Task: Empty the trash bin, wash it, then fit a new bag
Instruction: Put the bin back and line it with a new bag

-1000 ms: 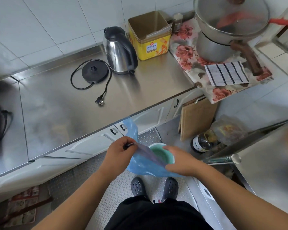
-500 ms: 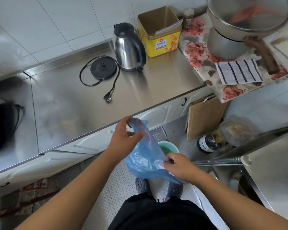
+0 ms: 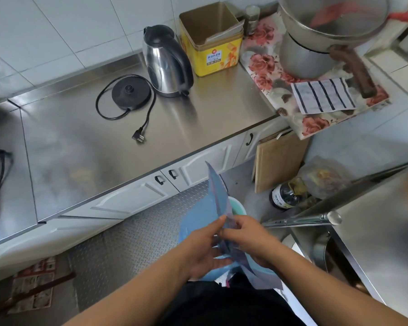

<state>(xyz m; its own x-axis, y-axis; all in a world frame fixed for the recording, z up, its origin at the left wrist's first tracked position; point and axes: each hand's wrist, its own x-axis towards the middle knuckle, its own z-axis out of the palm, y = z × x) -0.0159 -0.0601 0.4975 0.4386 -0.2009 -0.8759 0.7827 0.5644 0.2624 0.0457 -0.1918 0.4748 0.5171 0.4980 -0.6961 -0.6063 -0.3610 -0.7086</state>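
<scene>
A thin blue plastic bag [image 3: 201, 218] hangs between both hands in front of my body, one corner sticking up toward the cabinets. My left hand [image 3: 204, 250] and my right hand [image 3: 246, 238] meet at the bag's edge, thumbs and fingers pinching the film. Just beyond the hands, on the metal floor, stands a small teal bin [image 3: 238, 208]; only part of its rim shows past the bag.
A steel counter [image 3: 92, 149] carries a kettle [image 3: 167, 62], its base with cord [image 3: 130, 92] and a yellow tin [image 3: 210, 38]. A cutting board [image 3: 278, 161], a dark bottle [image 3: 284, 196] and a filled bag [image 3: 323, 177] sit by the cabinets. A sink tap [image 3: 304, 221] juts in at right.
My hands, apart on the bag half a second ago, have come together at its edge. The bag now stands flatter, with one corner pointing up.
</scene>
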